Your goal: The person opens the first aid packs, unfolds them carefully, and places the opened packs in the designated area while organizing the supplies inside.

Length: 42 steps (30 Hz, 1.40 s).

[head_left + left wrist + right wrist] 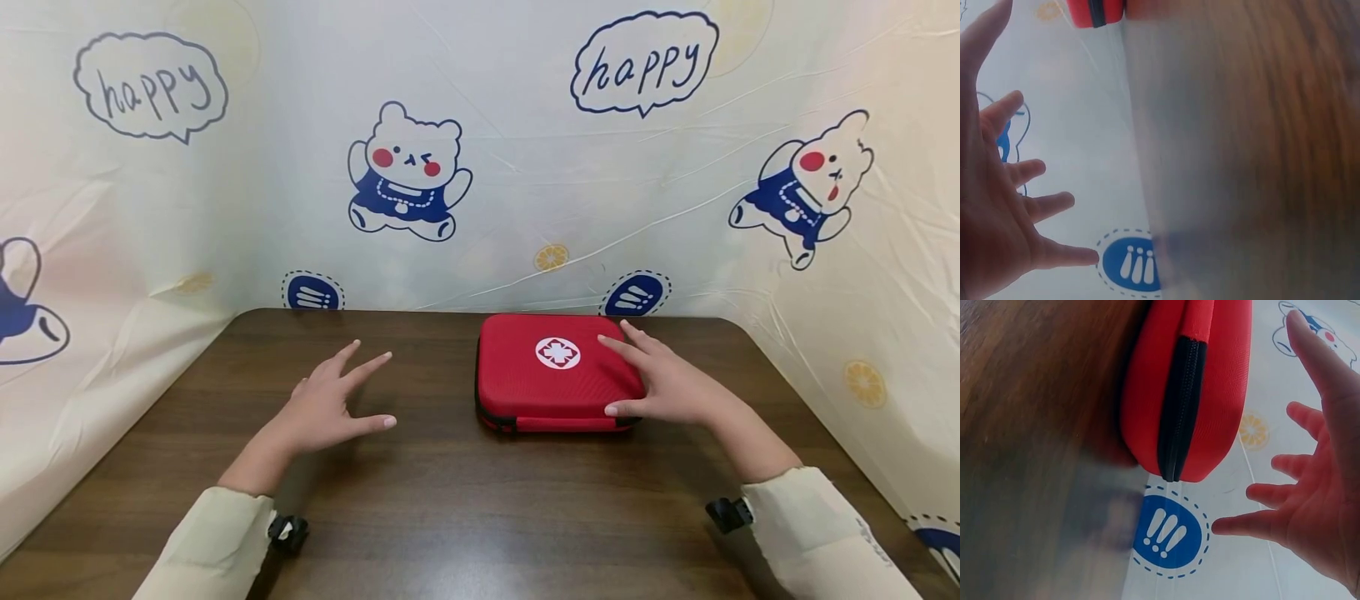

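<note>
A red zippered first-aid case (pixel 517 379) with a white cross emblem lies closed on the brown wooden table (pixel 450 517), right of centre toward the back. My right hand (pixel 667 379) is spread at the case's right end, its thumb and fingertips overlapping the lid in the head view. From the right wrist, the black zipper end of the case (pixel 1180 406) shows beside the spread fingers, with a gap between. Off to the left of the case, my left hand (pixel 322 408) hovers above the table, fingers spread, holding nothing. Only a corner of the case (pixel 1096 9) enters the left wrist view.
A pale curtain (pixel 510 167) printed with bears and "happy" bubbles hangs behind the table and along both sides. Each sleeve has a small black device at the cuff, the left device (pixel 288 533) and the right device (pixel 729 515).
</note>
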Tool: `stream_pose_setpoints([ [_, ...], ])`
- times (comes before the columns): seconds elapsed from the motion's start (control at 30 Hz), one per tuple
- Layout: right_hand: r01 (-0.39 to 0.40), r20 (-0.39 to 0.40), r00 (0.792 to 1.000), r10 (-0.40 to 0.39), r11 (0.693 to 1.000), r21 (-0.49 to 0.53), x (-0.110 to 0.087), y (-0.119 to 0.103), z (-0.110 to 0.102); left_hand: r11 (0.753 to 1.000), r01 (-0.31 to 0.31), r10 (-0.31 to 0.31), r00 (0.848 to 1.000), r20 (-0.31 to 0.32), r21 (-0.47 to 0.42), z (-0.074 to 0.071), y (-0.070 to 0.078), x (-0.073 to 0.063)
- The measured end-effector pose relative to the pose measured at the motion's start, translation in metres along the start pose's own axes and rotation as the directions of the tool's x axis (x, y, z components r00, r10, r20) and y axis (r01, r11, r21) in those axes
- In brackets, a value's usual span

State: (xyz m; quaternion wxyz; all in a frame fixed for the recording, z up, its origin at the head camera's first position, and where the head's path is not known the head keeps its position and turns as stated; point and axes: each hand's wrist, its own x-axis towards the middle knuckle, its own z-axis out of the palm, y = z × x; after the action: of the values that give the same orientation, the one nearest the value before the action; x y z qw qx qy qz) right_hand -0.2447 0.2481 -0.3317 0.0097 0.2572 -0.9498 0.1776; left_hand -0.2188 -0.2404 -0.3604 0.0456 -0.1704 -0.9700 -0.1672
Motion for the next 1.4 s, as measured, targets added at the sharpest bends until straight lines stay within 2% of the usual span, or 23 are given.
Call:
stream_pose_setpoints([
  [0.37, 0.02, 0.009, 1.0, -0.02, 1.0, 0.017, 0.005, -0.009, 0.003, 0.986, -0.082, 0.083, 0.997, 0.001, -0.147, 0.006, 0.019, 0.01],
  [0.73, -0.037, 0.03, 0.999, 0.037, 0.999, 0.01, 0.013, -0.011, 0.01, 0.939, -0.139, 0.146, 0.989, -0.001, -0.314, 0.017, 0.036, 0.019],
  [0.9, -0.046, 0.037, 0.998, 0.046, 0.999, -0.012, 0.015, -0.009, 0.012, 0.91, -0.134, 0.148, 0.989, 0.007, -0.392, 0.022, 0.044, 0.021],
  [1.0, -0.037, 0.03, 0.999, 0.038, 0.998, -0.041, 0.016, -0.008, 0.014, 0.882, -0.117, 0.136, 0.991, 0.008, -0.456, 0.027, 0.048, 0.022],
  [1.13, -0.025, 0.023, 0.999, 0.026, 0.997, -0.068, 0.017, -0.005, 0.016, 0.841, -0.124, 0.147, 0.989, 0.002, -0.526, 0.034, 0.053, 0.024],
  [1.23, -0.022, 0.025, 0.999, 0.024, 0.997, -0.072, 0.019, -0.003, 0.015, 0.82, -0.12, 0.151, 0.989, 0.009, -0.559, 0.038, 0.057, 0.026],
  [1.4, -0.024, 0.033, 0.999, 0.026, 0.998, -0.062, 0.021, -0.001, 0.012, 0.788, -0.05, 0.119, 0.99, 0.072, -0.614, 0.041, 0.063, 0.03],
])
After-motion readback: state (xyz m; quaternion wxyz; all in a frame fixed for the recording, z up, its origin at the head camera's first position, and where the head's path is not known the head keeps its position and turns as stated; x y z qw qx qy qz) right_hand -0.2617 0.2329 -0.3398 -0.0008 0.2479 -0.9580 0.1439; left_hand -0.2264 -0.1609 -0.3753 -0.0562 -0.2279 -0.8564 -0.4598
